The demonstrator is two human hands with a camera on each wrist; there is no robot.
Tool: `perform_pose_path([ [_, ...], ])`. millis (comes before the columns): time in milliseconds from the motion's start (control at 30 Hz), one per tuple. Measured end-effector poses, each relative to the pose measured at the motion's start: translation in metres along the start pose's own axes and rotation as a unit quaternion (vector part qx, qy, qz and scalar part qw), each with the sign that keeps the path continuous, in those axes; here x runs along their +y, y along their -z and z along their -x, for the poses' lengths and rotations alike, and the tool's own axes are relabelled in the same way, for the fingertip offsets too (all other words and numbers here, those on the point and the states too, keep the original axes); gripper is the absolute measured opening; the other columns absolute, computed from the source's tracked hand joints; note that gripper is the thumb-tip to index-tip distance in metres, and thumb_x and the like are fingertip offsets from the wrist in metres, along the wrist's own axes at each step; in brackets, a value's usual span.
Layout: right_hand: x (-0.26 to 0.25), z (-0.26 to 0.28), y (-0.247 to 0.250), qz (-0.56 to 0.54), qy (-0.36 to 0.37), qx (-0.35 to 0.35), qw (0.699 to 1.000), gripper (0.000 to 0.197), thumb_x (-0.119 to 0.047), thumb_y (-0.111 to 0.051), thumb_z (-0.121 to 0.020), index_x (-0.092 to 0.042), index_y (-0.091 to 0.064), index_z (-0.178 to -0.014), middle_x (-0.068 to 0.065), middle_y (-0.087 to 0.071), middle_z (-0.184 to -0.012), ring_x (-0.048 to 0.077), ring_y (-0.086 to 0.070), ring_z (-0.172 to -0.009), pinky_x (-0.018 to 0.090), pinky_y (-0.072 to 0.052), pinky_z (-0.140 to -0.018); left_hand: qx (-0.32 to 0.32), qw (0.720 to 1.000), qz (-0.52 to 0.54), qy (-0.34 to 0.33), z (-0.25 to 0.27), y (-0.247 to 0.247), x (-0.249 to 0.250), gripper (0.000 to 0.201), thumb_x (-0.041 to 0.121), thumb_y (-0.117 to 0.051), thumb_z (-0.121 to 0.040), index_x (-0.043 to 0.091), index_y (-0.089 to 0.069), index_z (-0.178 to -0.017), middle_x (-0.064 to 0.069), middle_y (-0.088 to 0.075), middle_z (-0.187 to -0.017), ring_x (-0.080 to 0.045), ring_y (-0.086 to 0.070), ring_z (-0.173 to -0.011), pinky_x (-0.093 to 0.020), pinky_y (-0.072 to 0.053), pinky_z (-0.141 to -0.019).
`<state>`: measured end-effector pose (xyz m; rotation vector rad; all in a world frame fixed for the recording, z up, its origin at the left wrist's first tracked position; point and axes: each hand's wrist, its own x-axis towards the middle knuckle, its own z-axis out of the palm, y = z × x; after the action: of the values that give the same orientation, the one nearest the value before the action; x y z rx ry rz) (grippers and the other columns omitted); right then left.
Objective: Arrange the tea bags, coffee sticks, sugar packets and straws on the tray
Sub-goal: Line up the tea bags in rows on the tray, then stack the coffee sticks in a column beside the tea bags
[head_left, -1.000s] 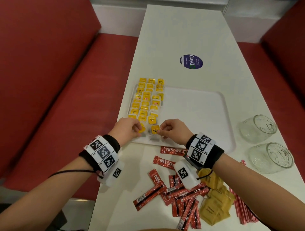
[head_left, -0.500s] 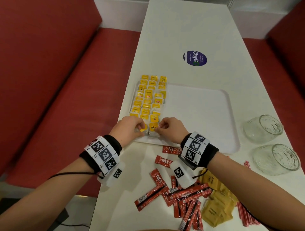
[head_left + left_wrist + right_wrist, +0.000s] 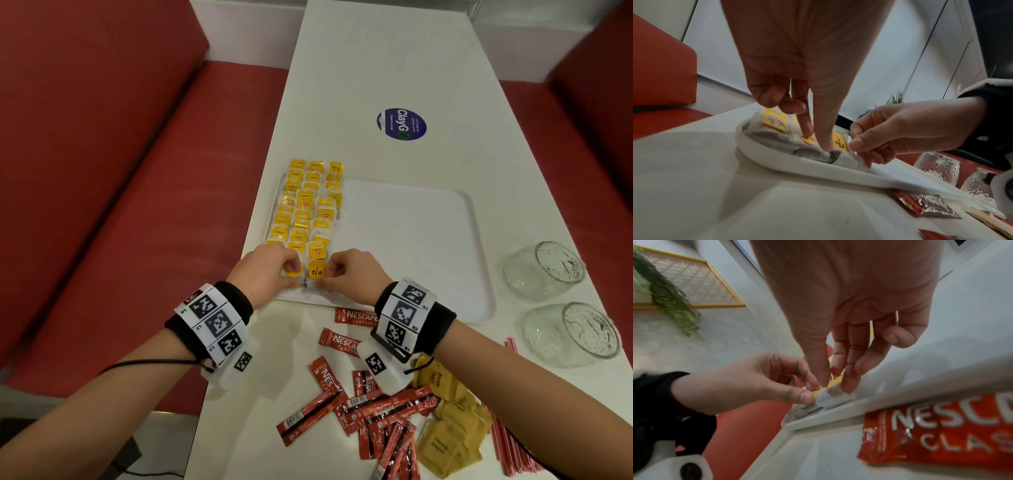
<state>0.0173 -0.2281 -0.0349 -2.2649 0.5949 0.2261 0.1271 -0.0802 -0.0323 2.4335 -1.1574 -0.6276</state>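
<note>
At the tray's near left corner, both hands work the last tea bags into line. The left hand has thumb and forefinger down on a yellow tag and its bag; the right hand pinches the edge of the bag marked TEA just beside it. The bags lie in three overlapping columns along the tray's left side, the farthest ones over its far rim; the rest of the tray is bare.

The likeliest slip is a snag: strings and tags lie loose, so a finger lifting away could drag a neighbour and skew the row. The bags by the near rim look crowded and may ride up over it. The overhanging far bags could slide off if the tray is nudged.

Coffee sticks, sugar packets and straws lie in heaps on the white table, near the front edge and not yet on the tray. Two glasses lie on their sides to the right, free to roll if bumped. A round sticker marks the tabletop; red benches flank it, with a pale wall beyond.
</note>
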Motion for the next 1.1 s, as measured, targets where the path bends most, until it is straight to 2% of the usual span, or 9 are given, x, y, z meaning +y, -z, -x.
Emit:
perform_pose_path([
  [100,0.001,-0.001,-0.004,0.007,0.003,-0.008,1.0,0.027,-0.035,-0.07,-0.077,-0.027,-0.051,-0.06,-0.01,-0.053,-0.061,0.004,-0.048,-0.059,0.021,-0.035,-0.055,-0.006,1.0,-0.002,-0.003,0.002,0.001,0.001,0.016,0.028,-0.072,-0.08,0.021,-0.065,-0.092,0.006,-0.059,-0.093,-0.013,-0.056,-0.085,-0.031,-0.047,-0.076],
  [367,-0.001,-0.002,-0.004,0.025,0.006,-0.011,1.0,0.021,-0.037,-0.07,-0.076,-0.03,-0.054,-0.063,-0.009,-0.056,-0.069,0.012,-0.056,-0.07,0.025,-0.041,-0.063,-0.012,1.0,-0.001,-0.006,0.009,0.001,0.002,0.015,0.028,-0.072,-0.08,0.021,-0.064,-0.091,0.008,-0.057,-0.088,-0.013,-0.055,-0.082,-0.029,-0.045,-0.074],
  [467,-0.001,0.001,-0.001,0.014,0.004,-0.01,1.0,0.016,-0.036,-0.07,-0.077,-0.026,-0.059,-0.07,-0.006,-0.059,-0.07,0.011,-0.056,-0.069,0.024,-0.042,-0.063,-0.008,0.999,0.038,0.006,0.009,-0.002,0.001,0.012,0.025,-0.074,-0.079,0.022,-0.064,-0.086,0.007,-0.062,-0.088,-0.011,-0.058,-0.084,-0.025,-0.045,-0.073],
  [600,0.0,0.01,0.01,0.003,0.022,-0.001,1.0,0.015,-0.034,-0.07,-0.079,-0.019,-0.065,-0.08,-0.005,-0.059,-0.07,0.006,-0.053,-0.064,0.021,-0.04,-0.06,0.013,0.996,0.088,-0.002,0.016,-0.005,0.006,0.011,0.029,-0.074,-0.079,0.025,-0.063,-0.079,0.011,-0.061,-0.081,-0.006,-0.057,-0.078,-0.018,-0.039,-0.065],
  [800,-0.006,0.02,0.013,-0.001,0.02,0.009,1.0,0.013,-0.031,-0.069,-0.08,-0.019,-0.065,-0.083,-0.002,-0.062,-0.077,0.011,-0.057,-0.072,0.024,-0.044,-0.066,0.009,0.995,0.096,-0.019,0.023,-0.009,0.028,0.014,0.033,-0.071,-0.081,0.022,-0.063,-0.084,0.012,-0.059,-0.08,-0.003,-0.052,-0.074,-0.015,-0.034,-0.062],
  [867,-0.009,0.025,0.014,-0.004,0.017,0.014,1.0,0.013,-0.032,-0.069,-0.08,-0.02,-0.065,-0.083,-0.002,-0.064,-0.079,0.011,-0.058,-0.074,0.024,-0.045,-0.068,0.0,0.996,0.088,-0.014,0.027,-0.007,0.034,0.017,0.035,-0.069,-0.083,0.019,-0.065,-0.089,0.009,-0.062,-0.083,-0.005,-0.054,-0.077,-0.018,-0.036,-0.063],
  [933,-0.011,0.032,0.015,-0.01,0.012,0.025,1.0,0.014,-0.031,-0.069,-0.08,-0.018,-0.066,-0.085,-0.001,-0.065,-0.08,0.01,-0.057,-0.073,0.023,-0.043,-0.066,-0.017,0.997,0.069,-0.003,0.033,-0.005,0.042,0.023,0.038,-0.065,-0.084,0.017,-0.065,-0.095,0.004,-0.065,-0.089,-0.011,-0.058,-0.085,-0.025,-0.043,-0.07],
  [1000,-0.012,0.042,0.017,-0.014,0.009,0.042,0.999,0.014,-0.031,-0.068,-0.081,-0.017,-0.067,-0.086,-0.001,-0.065,-0.08,0.009,-0.056,-0.071,0.02,-0.041,-0.062,-0.031,0.998,0.062,0.012,0.042,-0.004,0.051,0.029,0.042,-0.062,-0.086,0.016,-0.064,-0.098,0.002,-0.065,-0.093,-0.013,-0.059,-0.088,-0.027,-0.046,-0.074],
  [1100,-0.01,0.063,0.015,-0.024,0.012,0.065,0.998,0.013,-0.031,-0.065,-0.083,-0.018,-0.067,-0.086,-0.002,-0.067,-0.08,0.007,-0.058,-0.07,0.015,-0.041,-0.06,-0.041,0.998,0.049,0.022,0.059,-0.01,0.067,0.033,0.046,-0.058,-0.087,0.016,-0.061,-0.101,0.002,-0.064,-0.097,-0.011,-0.056,-0.084,-0.024,-0.042,-0.07],
])
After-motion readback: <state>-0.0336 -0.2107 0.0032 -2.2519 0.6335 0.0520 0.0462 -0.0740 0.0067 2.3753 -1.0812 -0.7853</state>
